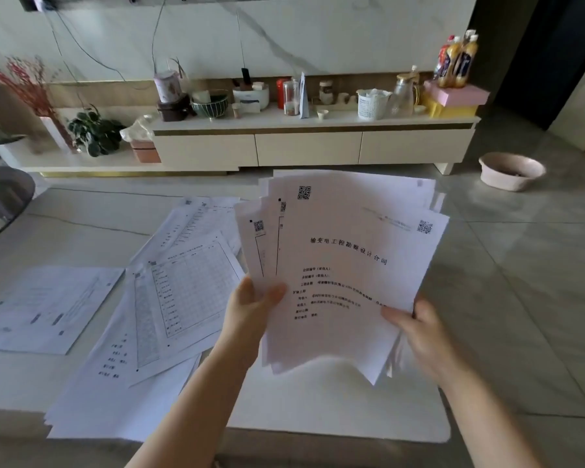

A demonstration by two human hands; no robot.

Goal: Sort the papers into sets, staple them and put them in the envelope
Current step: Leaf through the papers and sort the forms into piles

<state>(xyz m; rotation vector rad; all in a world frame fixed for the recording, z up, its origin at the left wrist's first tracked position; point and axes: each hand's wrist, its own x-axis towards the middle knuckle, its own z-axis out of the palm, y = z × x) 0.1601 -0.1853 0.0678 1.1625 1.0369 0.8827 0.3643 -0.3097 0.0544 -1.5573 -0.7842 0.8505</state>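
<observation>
Holding a fanned stack of papers [345, 265] above the table [81, 231]: left hand [250, 309] pinched its lower left edge, right hand [416, 322] gripped the lower right. Loose sheets [169, 298] lay spread on the table.

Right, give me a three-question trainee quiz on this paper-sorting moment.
1. True or false: both hands hold the fanned stack.
2. Where does the table sheet lie? A) in the left hand B) on the table C) on the floor
3. Fill in: the right hand grips the stack at its lower ____ corner.

Key: 1 true; 2 B; 3 right.
</observation>
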